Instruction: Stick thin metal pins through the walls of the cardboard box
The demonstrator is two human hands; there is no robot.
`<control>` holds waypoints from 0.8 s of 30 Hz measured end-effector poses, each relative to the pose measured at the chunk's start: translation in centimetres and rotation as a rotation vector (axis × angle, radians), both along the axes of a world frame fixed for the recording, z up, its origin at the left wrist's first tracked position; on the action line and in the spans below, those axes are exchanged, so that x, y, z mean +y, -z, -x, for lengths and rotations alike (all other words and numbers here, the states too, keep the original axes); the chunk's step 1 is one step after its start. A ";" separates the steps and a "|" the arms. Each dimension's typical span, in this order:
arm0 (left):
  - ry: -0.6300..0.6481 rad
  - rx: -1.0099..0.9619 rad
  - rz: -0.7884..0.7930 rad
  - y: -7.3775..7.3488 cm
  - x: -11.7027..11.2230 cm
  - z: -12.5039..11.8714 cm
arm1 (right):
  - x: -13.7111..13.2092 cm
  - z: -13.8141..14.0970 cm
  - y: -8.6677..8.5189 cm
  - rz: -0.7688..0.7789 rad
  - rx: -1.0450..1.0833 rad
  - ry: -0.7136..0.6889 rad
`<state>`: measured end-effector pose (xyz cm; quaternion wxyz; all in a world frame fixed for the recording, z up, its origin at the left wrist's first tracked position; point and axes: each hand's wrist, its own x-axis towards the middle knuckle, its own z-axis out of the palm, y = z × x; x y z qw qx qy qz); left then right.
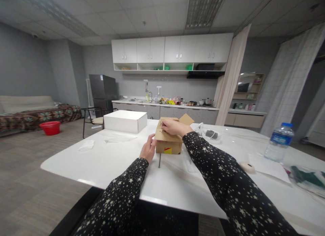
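a small brown cardboard box [168, 145] with a red and yellow label on its front sits near the middle of the white counter [106, 161], a little back from the near edge, with one flap standing up at its far right corner. the left hand [148, 149] rests against the box's left side, fingers half curled and thumb up along the edge, bracing it rather than wrapping around it. the right hand [174, 127] lies palm down on the box's top, fingers bent onto the closed flap; whether the fingertips pinch the flap cannot be told. a thin dark rod [159, 160] stands just in front of the box's left front corner. a closed white cardboard box [125, 121] sits toward the far left corner, with a crumpled white tissue [86, 145] near the left edge. a clear plastic water bottle with a blue cap [279, 143] stands toward the right edge, and a small round beige object [247, 167] lies beside the right sleeve.
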<state>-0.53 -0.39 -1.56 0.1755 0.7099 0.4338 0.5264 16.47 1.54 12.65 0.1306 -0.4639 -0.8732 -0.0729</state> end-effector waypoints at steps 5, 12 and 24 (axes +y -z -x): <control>0.005 -0.010 0.004 -0.1 -0.1 0.0 | -0.9 0.0 -0.2 -0.032 0.005 0.027; 0.001 -0.014 0.007 -0.1 -0.1 0.0 | -1.6 0.2 -0.3 -0.037 0.071 0.026; 0.014 -0.017 -0.008 -0.1 0.0 0.1 | 0.4 -0.4 1.1 0.009 0.359 -0.093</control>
